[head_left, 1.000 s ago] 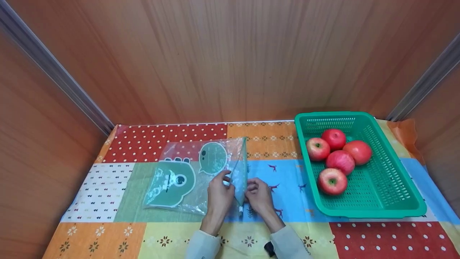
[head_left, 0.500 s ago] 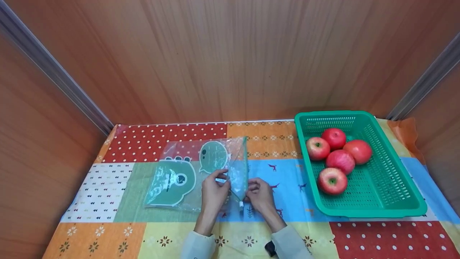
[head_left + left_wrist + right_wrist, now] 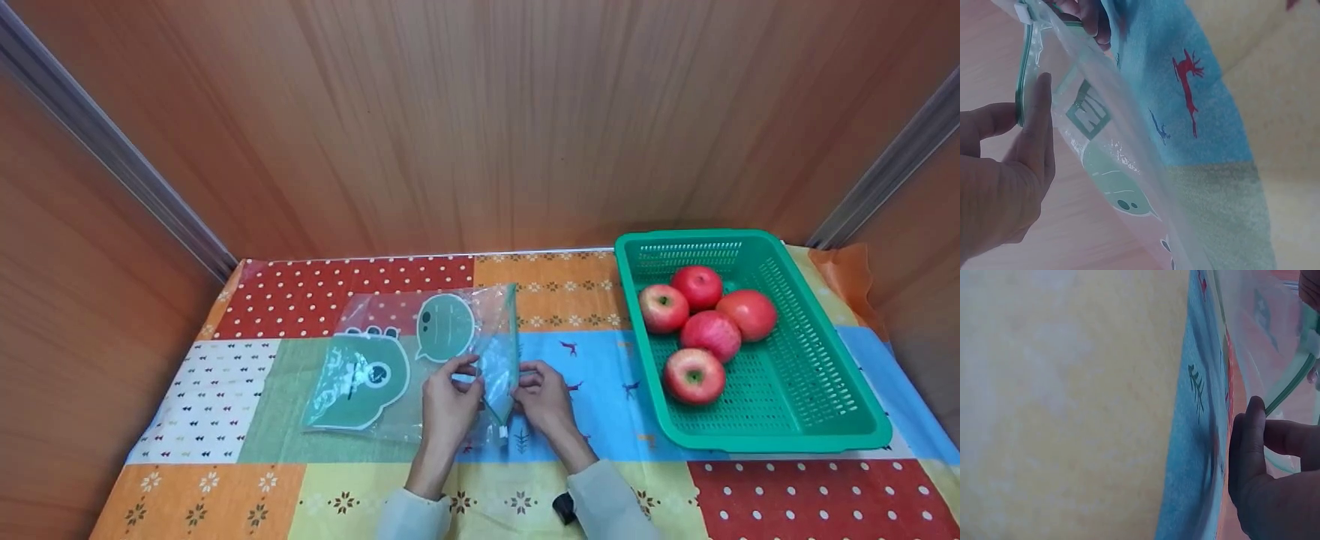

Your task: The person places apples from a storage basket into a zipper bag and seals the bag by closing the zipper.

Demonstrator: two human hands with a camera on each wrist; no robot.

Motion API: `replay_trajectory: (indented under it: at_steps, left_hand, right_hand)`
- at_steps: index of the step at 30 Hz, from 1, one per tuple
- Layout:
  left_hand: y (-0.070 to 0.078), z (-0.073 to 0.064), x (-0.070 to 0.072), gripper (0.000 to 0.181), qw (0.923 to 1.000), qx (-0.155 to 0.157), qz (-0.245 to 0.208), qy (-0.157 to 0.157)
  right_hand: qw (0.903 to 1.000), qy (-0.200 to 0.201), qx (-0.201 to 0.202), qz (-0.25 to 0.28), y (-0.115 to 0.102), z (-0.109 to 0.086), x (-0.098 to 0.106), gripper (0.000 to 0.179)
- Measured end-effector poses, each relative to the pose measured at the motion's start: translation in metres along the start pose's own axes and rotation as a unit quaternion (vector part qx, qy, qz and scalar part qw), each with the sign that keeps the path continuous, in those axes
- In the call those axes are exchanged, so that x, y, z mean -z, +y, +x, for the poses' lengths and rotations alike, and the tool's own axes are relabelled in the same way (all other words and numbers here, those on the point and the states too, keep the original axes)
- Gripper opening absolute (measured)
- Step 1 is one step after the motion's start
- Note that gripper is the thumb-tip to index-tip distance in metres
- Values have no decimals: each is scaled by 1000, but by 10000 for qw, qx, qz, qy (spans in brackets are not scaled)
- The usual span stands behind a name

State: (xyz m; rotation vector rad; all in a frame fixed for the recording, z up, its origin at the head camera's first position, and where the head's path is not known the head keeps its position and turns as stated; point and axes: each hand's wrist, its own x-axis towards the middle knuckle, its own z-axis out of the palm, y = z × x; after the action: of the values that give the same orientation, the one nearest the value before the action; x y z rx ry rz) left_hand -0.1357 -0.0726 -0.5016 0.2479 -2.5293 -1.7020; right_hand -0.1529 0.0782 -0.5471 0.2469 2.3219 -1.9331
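Observation:
A clear plastic zipper bag [image 3: 390, 405] with green cartoon prints lies on the patterned cloth, its green-edged mouth facing right. My left hand [image 3: 450, 401] pinches one lip of that mouth between thumb and fingers; in the left wrist view the green zip strip [image 3: 1021, 84] passes under the thumb. On the opposite lip, my right hand [image 3: 546, 397] pinches the green edge, as the right wrist view shows at its fingertips [image 3: 1255, 408]. Between the hands the mouth is spread apart. A white slider [image 3: 503, 432] sits at the near end of the zip.
To the right stands a green plastic basket [image 3: 832, 337] with several red apples [image 3: 710, 337] at its left side. Wooden panels [image 3: 480, 135] wall in the back and sides of the cloth-covered table [image 3: 397, 517].
My left hand has moved left and pulled its lip of the bag away from the other, so the mouth gapes wider. The right hand has shifted only slightly.

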Motion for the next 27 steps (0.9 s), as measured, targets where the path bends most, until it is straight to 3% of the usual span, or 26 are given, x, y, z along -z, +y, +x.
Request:
replay_trajectory:
  at_steps: [15,27]
  left_hand:
    - [1,-2,4,31,9982,-99,-389,456]
    - [1,-1,7,27,9910,-119,-1168,637]
  right_hand:
    - [9997,229,49,115,5,3,4,30]
    - [9983,320,-35,486,7,4,7,30]
